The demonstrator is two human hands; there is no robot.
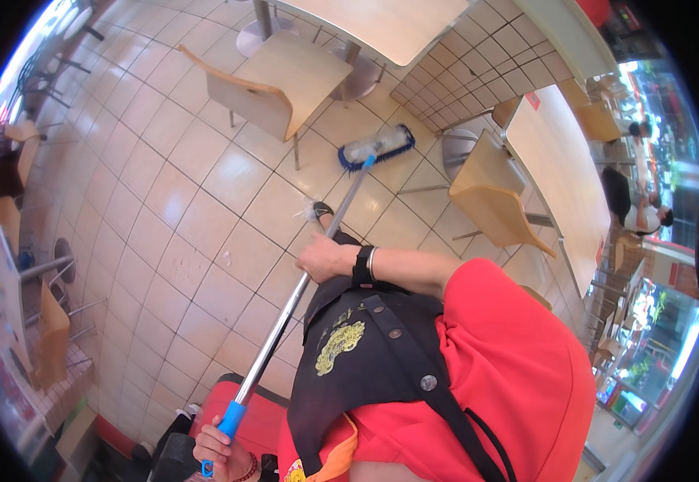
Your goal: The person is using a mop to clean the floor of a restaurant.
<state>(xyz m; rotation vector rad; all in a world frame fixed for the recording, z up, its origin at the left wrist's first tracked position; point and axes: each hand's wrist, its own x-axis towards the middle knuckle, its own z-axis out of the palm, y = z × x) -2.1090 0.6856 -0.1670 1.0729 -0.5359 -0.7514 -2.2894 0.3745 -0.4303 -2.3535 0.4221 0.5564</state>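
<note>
A flat dust mop with a long silver pole (273, 337) runs slantwise across the view. Its pale, blue-fringed head (382, 147) lies on the tiled floor between two chairs. My right hand (325, 257), with a black band and a bracelet at the wrist, is wrapped round the pole's middle. At the lower left, my left hand (222, 454) is closed around the blue grip (230, 418) at the top end. One dark shoe (323, 210) shows beside the pole.
A wooden chair (277, 84) stands by a table (398, 28) ahead. Another chair (494, 201) and a long table (562, 169) are to the right, near a low tiled wall (474, 68). More furniture (32, 313) lines the left. People sit at the far right.
</note>
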